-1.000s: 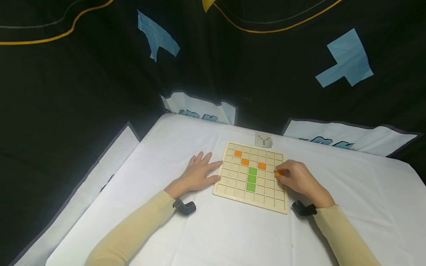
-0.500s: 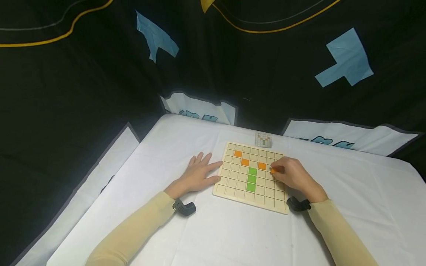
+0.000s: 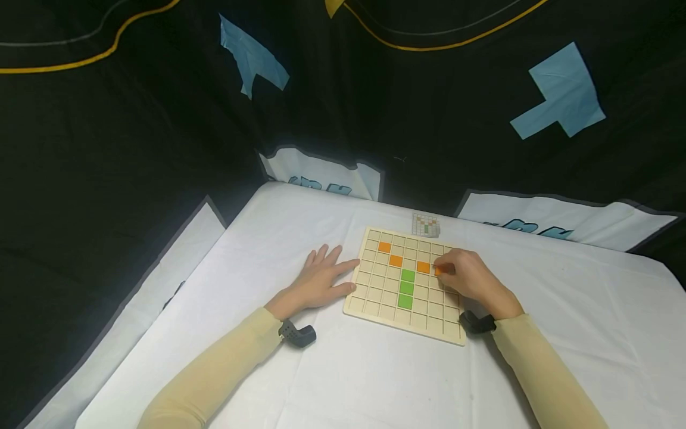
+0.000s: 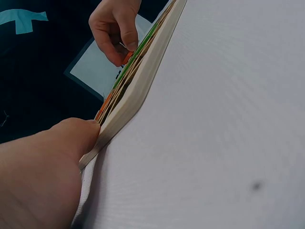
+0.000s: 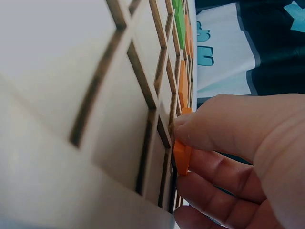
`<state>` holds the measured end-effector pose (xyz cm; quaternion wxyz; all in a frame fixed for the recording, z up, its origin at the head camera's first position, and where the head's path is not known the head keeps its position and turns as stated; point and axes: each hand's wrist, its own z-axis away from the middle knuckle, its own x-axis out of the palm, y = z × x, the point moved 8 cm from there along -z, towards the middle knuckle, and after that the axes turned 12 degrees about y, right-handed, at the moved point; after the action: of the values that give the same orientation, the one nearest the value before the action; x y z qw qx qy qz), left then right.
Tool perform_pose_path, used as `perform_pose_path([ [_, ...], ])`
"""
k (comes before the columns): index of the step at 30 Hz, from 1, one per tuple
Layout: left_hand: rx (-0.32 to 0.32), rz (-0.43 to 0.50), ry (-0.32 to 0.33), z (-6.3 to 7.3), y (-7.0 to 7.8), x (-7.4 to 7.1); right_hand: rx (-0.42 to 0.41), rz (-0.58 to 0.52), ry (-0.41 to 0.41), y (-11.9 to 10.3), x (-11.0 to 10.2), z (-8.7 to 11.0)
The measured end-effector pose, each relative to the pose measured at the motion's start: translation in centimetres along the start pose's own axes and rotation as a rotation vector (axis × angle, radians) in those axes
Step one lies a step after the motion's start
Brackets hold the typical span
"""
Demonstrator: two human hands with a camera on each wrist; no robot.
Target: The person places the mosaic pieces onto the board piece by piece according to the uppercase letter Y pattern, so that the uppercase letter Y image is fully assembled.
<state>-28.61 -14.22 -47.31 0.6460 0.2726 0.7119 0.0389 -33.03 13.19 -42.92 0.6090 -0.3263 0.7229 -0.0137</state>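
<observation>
A wooden grid board [image 3: 375, 295] lies on the white-covered table. Three green tiles [image 3: 407, 288] form a column in its cells, and three orange tiles [image 3: 395, 261] sit in cells above and beside them. My right hand [image 3: 471, 280] pinches another orange tile [image 5: 182, 155] between thumb and fingers, over the right part of the board. In the right wrist view that tile is tilted against the grid ridges. My left hand [image 3: 317, 283] lies spread on the cloth, its thumb and index fingertip touching the board's left edge. The left wrist view shows the thumb [image 4: 78, 138] at that edge.
A small card [image 3: 426, 225] printed with a coloured grid lies just behind the board. White cloth [image 3: 343, 381] covers the table. Dark curtains [image 3: 407, 119] with blue patches hang behind it.
My right hand has moved left and slightly away from me over the board, carrying the orange tile closer to the nearest placed orange tile. The left hand has stayed put.
</observation>
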Motion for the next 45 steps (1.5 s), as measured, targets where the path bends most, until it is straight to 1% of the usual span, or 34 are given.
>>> perform_pose_path([
  [17,0.004,-0.001,0.005,-0.2,0.0,-0.2,0.003,-0.015,0.000,-0.1,0.4,-0.7],
  [23,0.003,0.000,0.010,-0.2,0.0,-0.3,0.011,-0.025,-0.014,0.0,0.4,-1.0],
  [29,-0.004,-0.002,-0.001,-0.1,-0.1,-0.1,0.011,-0.004,-0.023,0.3,0.5,-1.3],
  [36,0.000,0.012,0.010,0.0,0.2,-0.3,0.022,0.002,-0.024,0.5,0.5,-1.9],
  [45,-0.003,-0.001,0.003,0.0,-0.1,0.1,0.011,0.036,-0.019,0.7,0.6,-2.8],
])
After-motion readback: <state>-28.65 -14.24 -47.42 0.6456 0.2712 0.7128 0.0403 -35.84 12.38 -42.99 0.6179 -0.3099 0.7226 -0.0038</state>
